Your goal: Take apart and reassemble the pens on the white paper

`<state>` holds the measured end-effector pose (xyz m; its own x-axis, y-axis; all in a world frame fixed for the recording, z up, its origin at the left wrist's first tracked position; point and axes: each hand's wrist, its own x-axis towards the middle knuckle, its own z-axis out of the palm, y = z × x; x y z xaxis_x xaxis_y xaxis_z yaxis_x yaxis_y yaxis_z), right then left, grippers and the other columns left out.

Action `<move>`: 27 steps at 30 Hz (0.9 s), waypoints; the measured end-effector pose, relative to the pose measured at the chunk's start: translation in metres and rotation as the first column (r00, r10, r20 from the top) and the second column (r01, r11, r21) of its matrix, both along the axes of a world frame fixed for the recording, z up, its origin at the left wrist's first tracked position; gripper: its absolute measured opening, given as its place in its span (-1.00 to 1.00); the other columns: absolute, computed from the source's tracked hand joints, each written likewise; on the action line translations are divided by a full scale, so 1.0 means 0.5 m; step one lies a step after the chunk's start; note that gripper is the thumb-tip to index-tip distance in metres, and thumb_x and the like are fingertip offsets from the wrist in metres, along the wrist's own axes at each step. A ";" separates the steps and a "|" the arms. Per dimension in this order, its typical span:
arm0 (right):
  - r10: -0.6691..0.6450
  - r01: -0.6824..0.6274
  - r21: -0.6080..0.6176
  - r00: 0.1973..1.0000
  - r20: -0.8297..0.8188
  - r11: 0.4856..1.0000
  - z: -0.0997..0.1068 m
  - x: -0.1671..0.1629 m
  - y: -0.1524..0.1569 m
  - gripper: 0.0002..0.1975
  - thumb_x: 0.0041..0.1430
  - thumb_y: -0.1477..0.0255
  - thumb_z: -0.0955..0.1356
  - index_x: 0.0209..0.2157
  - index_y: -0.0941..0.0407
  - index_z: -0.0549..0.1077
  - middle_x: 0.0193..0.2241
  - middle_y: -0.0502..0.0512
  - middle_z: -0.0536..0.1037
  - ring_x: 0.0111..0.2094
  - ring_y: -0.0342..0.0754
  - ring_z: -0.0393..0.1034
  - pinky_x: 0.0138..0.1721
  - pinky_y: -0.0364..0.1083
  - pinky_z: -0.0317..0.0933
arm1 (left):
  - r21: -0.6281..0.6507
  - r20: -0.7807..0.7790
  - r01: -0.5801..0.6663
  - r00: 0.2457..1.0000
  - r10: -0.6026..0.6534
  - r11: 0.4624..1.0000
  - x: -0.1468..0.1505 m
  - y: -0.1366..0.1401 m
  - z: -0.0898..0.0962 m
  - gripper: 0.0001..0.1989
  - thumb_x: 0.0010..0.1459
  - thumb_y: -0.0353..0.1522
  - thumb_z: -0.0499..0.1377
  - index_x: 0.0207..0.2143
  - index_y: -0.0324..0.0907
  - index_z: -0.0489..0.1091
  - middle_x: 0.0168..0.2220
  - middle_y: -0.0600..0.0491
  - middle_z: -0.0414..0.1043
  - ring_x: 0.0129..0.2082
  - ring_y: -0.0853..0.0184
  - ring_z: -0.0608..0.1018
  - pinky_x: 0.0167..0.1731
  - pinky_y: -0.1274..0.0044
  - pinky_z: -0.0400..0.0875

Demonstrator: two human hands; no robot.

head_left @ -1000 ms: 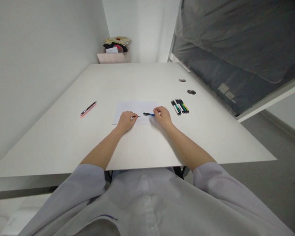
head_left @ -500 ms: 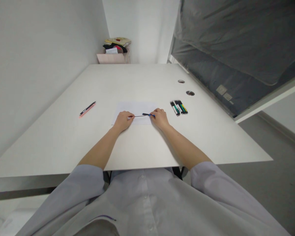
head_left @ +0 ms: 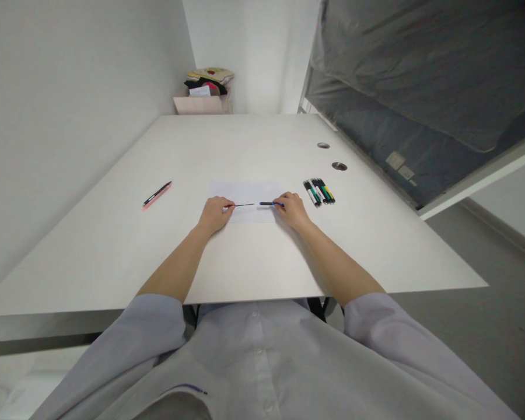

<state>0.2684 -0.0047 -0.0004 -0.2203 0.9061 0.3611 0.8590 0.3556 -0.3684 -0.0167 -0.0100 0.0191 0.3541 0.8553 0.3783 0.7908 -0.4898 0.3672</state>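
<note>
Over a sheet of white paper point(head_left: 245, 189), my left hand point(head_left: 215, 214) pinches a thin dark pen refill point(head_left: 245, 205) that points right. My right hand point(head_left: 294, 211) is closed on a blue pen barrel point(head_left: 266, 203) with a dark front part, which points left. A small gap separates the refill's tip from the barrel's front end. The two are roughly in line, just above or on the paper; I cannot tell whether they touch it. The barrel's rear is partly covered by my right fingers.
Several black, white, green and yellow pens point(head_left: 319, 192) lie in a row to the right. A black pen and a pink one point(head_left: 157, 196) lie at the left. Two round cable holes point(head_left: 339, 167) are set in the white table point(head_left: 245, 262), near a grey-covered frame point(head_left: 420, 76).
My right hand has moved right with the blue barrel, and my left hand slightly left with the refill. The refill and barrel, overlapping or meeting before, are now apart.
</note>
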 end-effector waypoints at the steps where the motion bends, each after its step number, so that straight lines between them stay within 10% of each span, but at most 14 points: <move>1: 0.004 -0.004 -0.003 1.000 0.005 1.000 0.001 -0.001 -0.001 -0.75 0.25 0.45 0.32 -0.14 0.07 0.63 -0.17 0.22 0.54 -0.13 0.11 0.32 -0.05 0.07 0.21 | 0.000 -0.006 -0.001 1.000 0.001 1.000 0.000 0.000 0.000 -0.75 0.20 -0.31 0.10 -0.25 -0.14 0.58 -0.24 -0.06 0.62 -0.19 0.15 0.56 -0.05 0.27 0.39; 27: 0.186 -0.184 -0.093 0.982 0.017 0.979 0.038 -0.072 -0.041 -0.73 0.29 0.52 0.27 -0.06 0.11 0.54 -0.13 0.21 0.60 -0.10 0.05 0.45 -0.04 0.00 0.24 | -0.014 -0.003 0.064 0.998 -0.064 0.998 0.046 -0.017 -0.003 -0.76 0.25 -0.30 0.10 -0.24 -0.13 0.58 -0.25 -0.05 0.61 -0.17 0.16 0.55 -0.05 0.28 0.34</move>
